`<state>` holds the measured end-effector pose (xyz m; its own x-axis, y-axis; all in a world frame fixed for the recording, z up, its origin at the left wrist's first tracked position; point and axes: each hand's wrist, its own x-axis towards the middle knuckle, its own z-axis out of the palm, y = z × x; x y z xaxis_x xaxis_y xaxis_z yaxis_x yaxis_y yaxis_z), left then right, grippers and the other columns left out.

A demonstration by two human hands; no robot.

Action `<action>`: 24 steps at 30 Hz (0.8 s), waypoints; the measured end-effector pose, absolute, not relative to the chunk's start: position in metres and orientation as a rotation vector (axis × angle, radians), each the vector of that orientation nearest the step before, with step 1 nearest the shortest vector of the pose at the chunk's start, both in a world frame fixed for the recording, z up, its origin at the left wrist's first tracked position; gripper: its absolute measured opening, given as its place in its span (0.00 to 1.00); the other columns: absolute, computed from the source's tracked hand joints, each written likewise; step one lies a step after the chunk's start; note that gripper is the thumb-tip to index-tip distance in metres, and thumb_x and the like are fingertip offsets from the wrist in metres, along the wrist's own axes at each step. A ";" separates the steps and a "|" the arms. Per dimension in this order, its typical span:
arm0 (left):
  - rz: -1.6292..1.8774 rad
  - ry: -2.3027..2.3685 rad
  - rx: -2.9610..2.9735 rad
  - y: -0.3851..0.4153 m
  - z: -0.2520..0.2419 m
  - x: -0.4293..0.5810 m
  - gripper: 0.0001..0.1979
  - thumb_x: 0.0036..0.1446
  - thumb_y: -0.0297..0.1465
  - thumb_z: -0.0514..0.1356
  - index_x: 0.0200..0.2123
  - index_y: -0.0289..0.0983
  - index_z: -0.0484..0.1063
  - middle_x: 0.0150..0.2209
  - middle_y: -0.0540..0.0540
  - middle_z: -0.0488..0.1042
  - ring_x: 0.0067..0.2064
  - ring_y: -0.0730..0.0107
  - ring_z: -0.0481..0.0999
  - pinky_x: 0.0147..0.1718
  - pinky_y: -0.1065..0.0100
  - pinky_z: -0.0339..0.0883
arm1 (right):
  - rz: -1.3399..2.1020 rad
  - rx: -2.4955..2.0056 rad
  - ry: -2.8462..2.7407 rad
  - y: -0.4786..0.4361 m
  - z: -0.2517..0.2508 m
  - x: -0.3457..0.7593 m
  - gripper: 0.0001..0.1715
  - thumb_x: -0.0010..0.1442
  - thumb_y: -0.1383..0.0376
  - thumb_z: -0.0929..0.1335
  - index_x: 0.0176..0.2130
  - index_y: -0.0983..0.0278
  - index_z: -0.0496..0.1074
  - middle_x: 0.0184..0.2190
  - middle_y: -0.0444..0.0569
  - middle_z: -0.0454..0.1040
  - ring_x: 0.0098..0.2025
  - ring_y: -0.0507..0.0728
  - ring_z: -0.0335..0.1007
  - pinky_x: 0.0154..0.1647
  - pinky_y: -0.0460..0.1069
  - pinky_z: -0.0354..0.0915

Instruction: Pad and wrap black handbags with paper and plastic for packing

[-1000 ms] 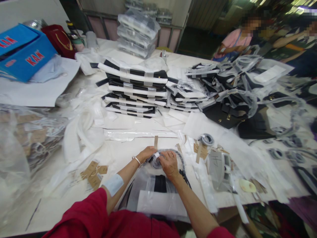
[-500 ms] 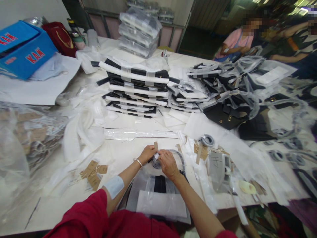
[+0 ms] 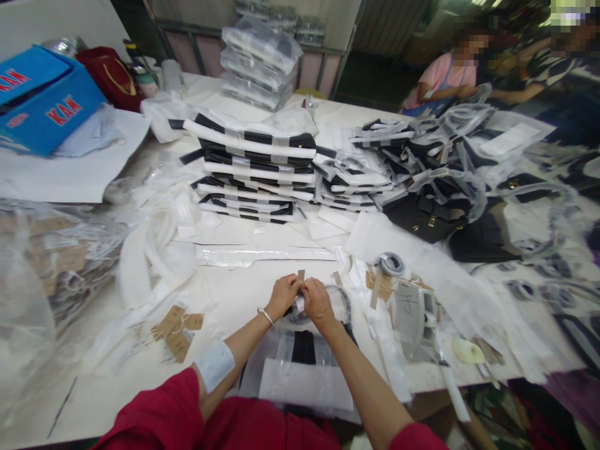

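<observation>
Both hands meet over a bag wrapped in clear plastic [image 3: 307, 381] lying against the near table edge. My left hand [image 3: 284, 296] is closed, its fingertips pinching a narrow brown paper strip [image 3: 300, 274] that stands up between the hands. Pressed close to it, my right hand [image 3: 319, 304] is also closed, thumb and fingers at the lower end of the strip. Under the fingers lies a coiled grey, plastic-wrapped strap [image 3: 296, 317], largely covered by the hands. A looped handle [image 3: 347, 303] curves out to the right of my right hand.
A stack of foam-padded black bags [image 3: 257, 169] rises ahead. Brown tags [image 3: 175, 328] lie at left, beside white foam strips [image 3: 152, 262]. On the right are a wrapped coil [image 3: 390, 264], a tape dispenser [image 3: 415, 322] and black bags [image 3: 422, 215]. Co-workers sit at far right.
My hands have drawn closer together around the brown strip, the left shifting slightly right. The strip has moved a little to the right. The wrapped bag stays in place.
</observation>
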<state>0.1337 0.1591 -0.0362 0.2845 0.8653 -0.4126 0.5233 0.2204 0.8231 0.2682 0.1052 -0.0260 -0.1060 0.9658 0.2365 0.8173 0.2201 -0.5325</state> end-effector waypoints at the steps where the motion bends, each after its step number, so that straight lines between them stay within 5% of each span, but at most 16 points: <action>1: 0.360 1.364 1.452 0.157 -0.037 0.133 0.14 0.55 0.38 0.52 0.19 0.39 0.59 0.20 0.54 0.58 0.28 0.71 0.60 0.29 0.69 0.51 | 0.401 -1.641 -1.959 0.102 -0.029 0.270 0.12 0.65 0.70 0.59 0.32 0.61 0.66 0.28 0.47 0.68 0.34 0.57 0.63 0.39 0.50 0.61; 6: 0.191 1.146 1.488 0.151 -0.044 0.121 0.16 0.57 0.41 0.53 0.22 0.38 0.64 0.21 0.53 0.62 0.27 0.70 0.62 0.29 0.69 0.54 | 0.508 -1.744 -1.775 0.085 -0.044 0.287 0.10 0.66 0.68 0.60 0.38 0.61 0.70 0.31 0.47 0.74 0.36 0.56 0.68 0.40 0.49 0.63; 14: 0.141 0.840 1.544 0.153 -0.039 0.109 0.24 0.50 0.43 0.64 0.48 0.36 0.71 0.37 0.50 0.75 0.37 0.68 0.71 0.36 0.69 0.65 | 0.186 -1.941 -1.911 0.098 -0.054 0.284 0.12 0.67 0.68 0.60 0.37 0.62 0.71 0.28 0.47 0.73 0.33 0.57 0.66 0.39 0.50 0.57; 24: 0.276 1.077 1.846 0.135 -0.046 0.115 0.14 0.57 0.30 0.61 0.47 0.39 0.75 0.43 0.44 0.72 0.48 0.58 0.67 0.53 0.57 0.60 | 0.345 -1.973 -1.827 0.102 -0.050 0.289 0.15 0.62 0.74 0.61 0.43 0.62 0.72 0.37 0.48 0.78 0.40 0.58 0.70 0.43 0.51 0.59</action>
<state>0.1149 0.1347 -0.0456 0.5872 0.7709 -0.2467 0.5575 -0.1643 0.8138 0.2893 0.1022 -0.0500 0.1023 0.9893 0.1043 0.8829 -0.0420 -0.4678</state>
